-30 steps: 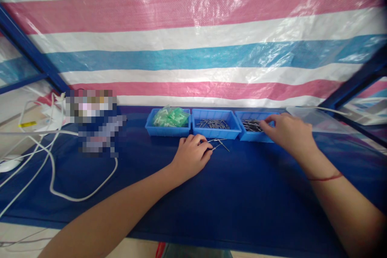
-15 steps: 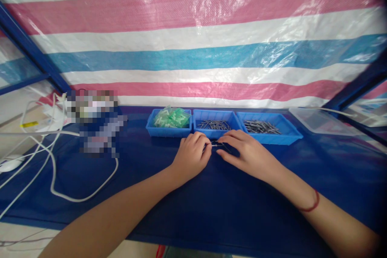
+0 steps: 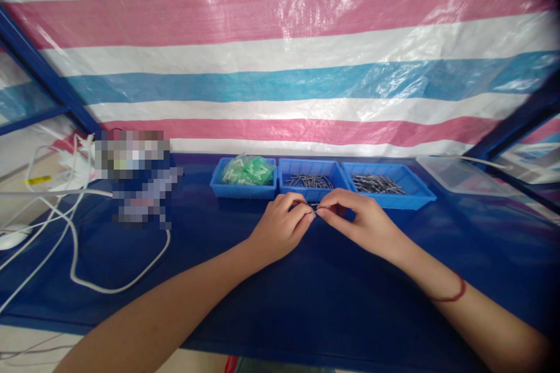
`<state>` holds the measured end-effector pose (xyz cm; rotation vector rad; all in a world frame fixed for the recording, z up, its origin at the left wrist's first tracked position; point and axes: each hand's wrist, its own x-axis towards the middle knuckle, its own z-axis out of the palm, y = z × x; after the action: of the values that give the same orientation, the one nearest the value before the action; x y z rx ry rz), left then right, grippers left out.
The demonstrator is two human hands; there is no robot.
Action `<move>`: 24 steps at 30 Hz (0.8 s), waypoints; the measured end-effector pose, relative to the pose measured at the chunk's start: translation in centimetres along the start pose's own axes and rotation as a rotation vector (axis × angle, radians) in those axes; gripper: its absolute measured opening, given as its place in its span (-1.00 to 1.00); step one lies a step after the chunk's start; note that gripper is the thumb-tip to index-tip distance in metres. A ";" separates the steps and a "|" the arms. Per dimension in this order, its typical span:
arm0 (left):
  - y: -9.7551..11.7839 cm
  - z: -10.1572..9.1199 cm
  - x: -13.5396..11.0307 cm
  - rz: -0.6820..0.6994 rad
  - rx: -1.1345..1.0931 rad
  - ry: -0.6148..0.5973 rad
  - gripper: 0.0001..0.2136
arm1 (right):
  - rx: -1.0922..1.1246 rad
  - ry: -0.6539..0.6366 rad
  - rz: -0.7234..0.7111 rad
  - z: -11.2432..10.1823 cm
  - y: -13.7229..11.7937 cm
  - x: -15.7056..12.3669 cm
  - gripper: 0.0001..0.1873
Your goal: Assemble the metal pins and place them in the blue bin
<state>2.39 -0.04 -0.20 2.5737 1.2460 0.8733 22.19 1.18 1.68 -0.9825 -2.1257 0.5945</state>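
Observation:
My left hand (image 3: 282, 226) rests on the blue table, its fingers pinched on thin metal pins (image 3: 314, 207). My right hand (image 3: 361, 221) meets it fingertip to fingertip, also pinched on the pins. Just beyond the hands stand three blue trays in a row. The left tray (image 3: 242, 189) holds green and white plastic parts. The middle tray (image 3: 311, 190) and the right tray (image 3: 394, 200) hold small metal pins.
White cables (image 3: 79, 245) loop over the left part of the table beside a blurred object (image 3: 135, 178). A clear plastic lid (image 3: 464, 178) lies at the far right. A striped pink, white and blue tarp (image 3: 280, 58) hangs behind the table.
My right hand left the right tray and came left to meet my left hand. Both hands now pinch the pins together, slightly raised off the table.

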 end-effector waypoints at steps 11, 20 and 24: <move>-0.9 0.1 0.3 -0.033 -0.165 0.057 -0.85 | 0.017 0.073 -0.034 0.3 0.4 0.1 -0.86; -0.6 -0.4 0.3 -0.049 -0.235 0.140 -0.88 | -0.062 0.035 -0.098 -0.2 0.6 0.3 -0.90; -0.4 -0.4 0.2 -0.050 -0.242 0.157 -0.88 | -0.085 0.009 -0.124 -0.3 0.7 0.3 -0.89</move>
<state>1.99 0.36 0.12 2.3144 1.1559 1.1569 22.58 1.87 1.54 -0.8894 -2.2008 0.4409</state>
